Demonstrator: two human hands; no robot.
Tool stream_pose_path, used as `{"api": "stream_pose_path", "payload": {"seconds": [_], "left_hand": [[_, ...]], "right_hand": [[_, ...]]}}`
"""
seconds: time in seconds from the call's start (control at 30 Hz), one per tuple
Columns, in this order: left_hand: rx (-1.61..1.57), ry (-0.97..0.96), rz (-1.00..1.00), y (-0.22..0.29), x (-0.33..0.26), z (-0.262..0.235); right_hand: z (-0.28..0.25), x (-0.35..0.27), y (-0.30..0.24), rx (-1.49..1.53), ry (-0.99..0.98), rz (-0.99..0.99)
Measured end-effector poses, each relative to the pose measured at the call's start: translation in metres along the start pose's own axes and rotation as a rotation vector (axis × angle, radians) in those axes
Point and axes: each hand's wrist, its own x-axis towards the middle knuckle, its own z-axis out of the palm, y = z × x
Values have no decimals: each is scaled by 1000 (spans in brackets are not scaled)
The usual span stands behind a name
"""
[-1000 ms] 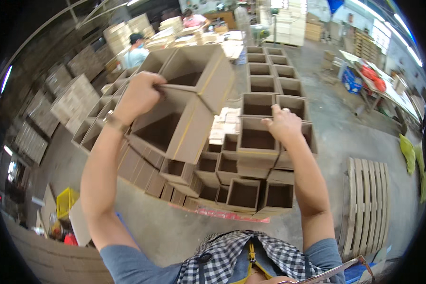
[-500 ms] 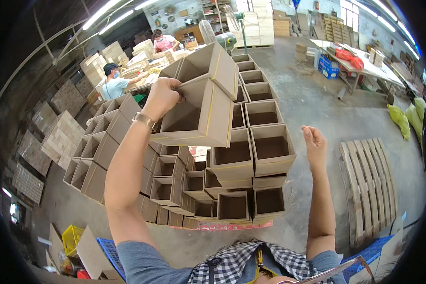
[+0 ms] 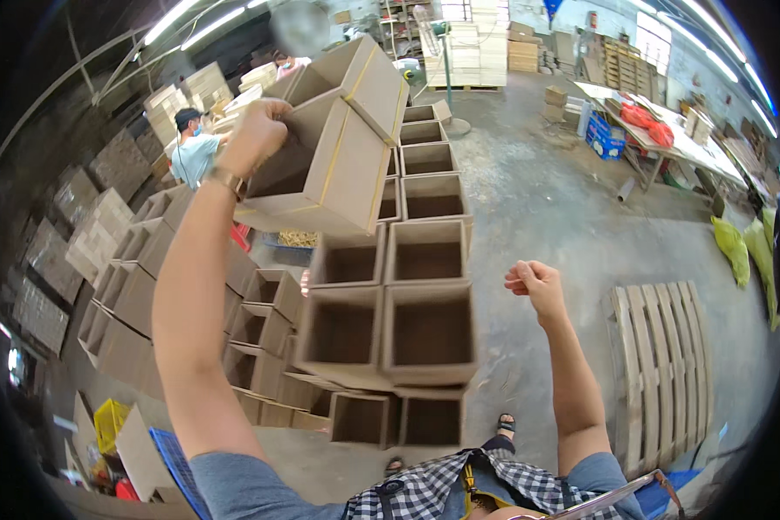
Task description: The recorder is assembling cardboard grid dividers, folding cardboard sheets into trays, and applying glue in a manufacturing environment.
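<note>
My left hand [image 3: 253,132] is raised high and grips the rim of an open-topped wooden box [image 3: 331,165], which is joined to a second box behind it; both hang tilted above the stack. My right hand [image 3: 536,284] hovers to the right of the stack with its fingers curled in and nothing in it. Below and between my arms stands a stack of open wooden boxes [image 3: 390,321], their open sides facing up.
More wooden boxes [image 3: 139,277] are piled on the left. A person in a light blue shirt [image 3: 192,149] works at the back left. A wooden pallet [image 3: 663,364] lies on the concrete floor at the right. A table [image 3: 667,139] with red items stands far right.
My left hand has lifted the joined boxes higher and clear of the stack. My right hand has come off the stack's boxes, moved right and closed its fingers.
</note>
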Motion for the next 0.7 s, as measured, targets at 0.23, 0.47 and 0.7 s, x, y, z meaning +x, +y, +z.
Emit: {"api": "stream_pose_path", "payload": {"seconds": [0.23,0.47,0.7], "left_hand": [[273,88,-52,33,74,88],[383,66,-295,53,133,139],[431,107,-469,28,192,175]], "right_hand": [[-78,91,58,-34,-255,160],[-206,72,169,-115,-286,466],[-260,82,202,-134,-304,632]]}}
